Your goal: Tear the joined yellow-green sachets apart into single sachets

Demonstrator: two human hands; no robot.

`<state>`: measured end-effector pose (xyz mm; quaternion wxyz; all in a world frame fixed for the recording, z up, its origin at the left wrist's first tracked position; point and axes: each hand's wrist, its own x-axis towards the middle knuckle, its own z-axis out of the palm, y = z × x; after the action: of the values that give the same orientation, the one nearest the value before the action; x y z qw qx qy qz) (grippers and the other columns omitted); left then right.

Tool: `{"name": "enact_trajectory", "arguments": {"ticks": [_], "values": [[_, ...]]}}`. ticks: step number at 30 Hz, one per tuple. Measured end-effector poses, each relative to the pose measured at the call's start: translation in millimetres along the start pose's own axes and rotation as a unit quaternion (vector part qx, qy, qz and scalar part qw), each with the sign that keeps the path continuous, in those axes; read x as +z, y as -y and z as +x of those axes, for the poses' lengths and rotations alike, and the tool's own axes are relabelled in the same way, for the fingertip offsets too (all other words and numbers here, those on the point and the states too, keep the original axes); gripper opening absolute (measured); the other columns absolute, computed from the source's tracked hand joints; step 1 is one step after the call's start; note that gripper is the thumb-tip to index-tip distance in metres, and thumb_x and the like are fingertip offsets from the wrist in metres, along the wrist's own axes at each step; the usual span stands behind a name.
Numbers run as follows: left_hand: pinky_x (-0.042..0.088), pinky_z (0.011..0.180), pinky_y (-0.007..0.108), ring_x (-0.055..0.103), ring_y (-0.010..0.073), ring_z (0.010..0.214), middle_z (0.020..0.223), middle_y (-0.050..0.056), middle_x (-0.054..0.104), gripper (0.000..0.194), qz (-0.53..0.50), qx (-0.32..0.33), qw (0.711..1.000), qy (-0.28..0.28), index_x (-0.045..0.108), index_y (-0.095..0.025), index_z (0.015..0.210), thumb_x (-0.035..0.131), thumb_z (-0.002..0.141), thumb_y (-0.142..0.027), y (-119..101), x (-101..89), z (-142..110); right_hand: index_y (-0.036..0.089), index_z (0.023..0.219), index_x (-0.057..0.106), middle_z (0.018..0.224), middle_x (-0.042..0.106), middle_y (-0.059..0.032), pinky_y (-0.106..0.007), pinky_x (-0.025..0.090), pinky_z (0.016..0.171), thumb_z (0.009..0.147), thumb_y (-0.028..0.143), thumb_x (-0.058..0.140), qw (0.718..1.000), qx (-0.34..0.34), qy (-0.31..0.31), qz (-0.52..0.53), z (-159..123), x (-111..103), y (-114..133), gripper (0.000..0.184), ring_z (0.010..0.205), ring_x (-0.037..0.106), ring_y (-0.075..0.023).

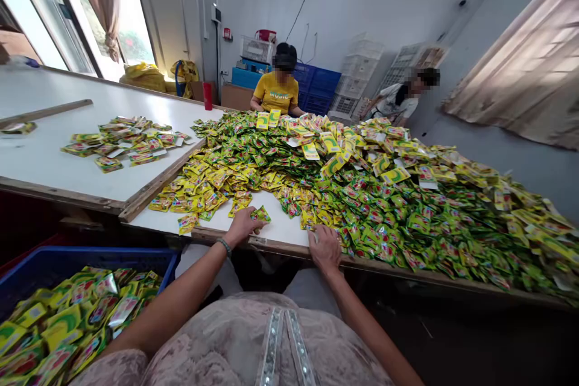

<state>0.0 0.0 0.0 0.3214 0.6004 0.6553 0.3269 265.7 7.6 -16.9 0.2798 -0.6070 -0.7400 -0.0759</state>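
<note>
My left hand (244, 226) is closed on a small green packet (261, 215) at the front edge of the white table (271, 204). My right hand (324, 245) rests at the wooden table edge, beside yellow packets (323, 214); its fingers curl down against them, and I cannot make out what, if anything, is in them. A wide heap of green packets (389, 223) spreads from there to the right. Yellow packets (210, 184) lie loosely in front of my left hand.
A blue crate (169, 259) of packets stands at my left. A wooden strip (158, 184) divides the table; beyond it lies a smaller packet pile (131, 139). A red can (207, 96) stands farther back. Two people sit across the heap, and stacked crates (316, 81) line the wall.
</note>
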Motion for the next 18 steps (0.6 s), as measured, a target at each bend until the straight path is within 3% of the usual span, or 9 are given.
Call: {"name": "enact_trajectory", "arguments": {"ticks": [3,6,8,11,15,18], "values": [[0.034,0.048,0.022,0.054,0.0134,0.050,0.062,0.000,0.060,0.028,-0.016,0.029,0.999,-0.005,0.051,-0.017,0.072,0.061,0.074,-0.043,0,3.3,2,0.018,0.091,0.064,0.096,0.063,-0.0091,-0.036,0.036,0.085,0.087,0.031,0.048,0.999,-0.010,0.000,0.043,1,-1,11,0.021,0.096,0.049,-0.0253],[0.029,0.053,0.023,0.049,0.0141,0.056,0.056,-0.002,0.051,0.029,-0.015,0.069,0.997,-0.011,0.049,-0.018,0.062,0.064,0.071,-0.040,2,3.0,-2,0.018,0.092,0.063,0.097,0.063,-0.0087,-0.037,0.036,0.088,0.089,0.031,0.045,0.980,-0.064,0.032,0.188,7,4,45,0.022,0.095,0.051,-0.0230],[0.027,0.055,0.023,0.044,0.0137,0.058,0.055,-0.003,0.047,0.029,-0.019,0.087,0.996,-0.006,0.047,-0.018,0.060,0.065,0.069,-0.039,3,0.8,-6,0.019,0.094,0.061,0.094,0.062,-0.0062,-0.033,0.041,0.082,0.087,0.035,0.049,0.938,-0.064,0.096,0.327,14,12,74,0.021,0.086,0.054,-0.0193],[0.027,0.054,0.023,0.039,0.0124,0.057,0.055,-0.005,0.043,0.028,-0.040,0.099,0.994,0.019,0.047,-0.018,0.061,0.063,0.069,-0.040,6,-4.8,-10,0.020,0.080,0.056,0.070,0.058,0.0003,-0.027,0.043,0.060,0.079,0.040,0.057,0.871,0.005,0.190,0.453,29,26,104,0.021,0.062,0.052,-0.0147],[0.032,0.056,0.022,0.042,0.0117,0.060,0.061,-0.005,0.048,0.026,-0.086,0.108,0.989,0.047,0.052,-0.017,0.071,0.058,0.073,-0.042,7,-11.6,-10,0.020,0.072,0.051,0.055,0.049,0.0044,-0.024,0.040,0.048,0.077,0.048,0.054,0.832,0.024,0.244,0.498,43,37,111,0.029,0.050,0.049,-0.0128],[0.035,0.061,0.022,0.045,0.0123,0.066,0.066,-0.004,0.051,0.027,-0.111,0.101,0.988,0.025,0.055,-0.016,0.073,0.063,0.069,-0.041,8,-11.9,-8,0.020,0.070,0.050,0.057,0.048,0.0042,-0.024,0.039,0.050,0.074,0.052,0.056,0.820,0.018,0.259,0.510,44,42,110,0.034,0.053,0.048,-0.0124]]}}
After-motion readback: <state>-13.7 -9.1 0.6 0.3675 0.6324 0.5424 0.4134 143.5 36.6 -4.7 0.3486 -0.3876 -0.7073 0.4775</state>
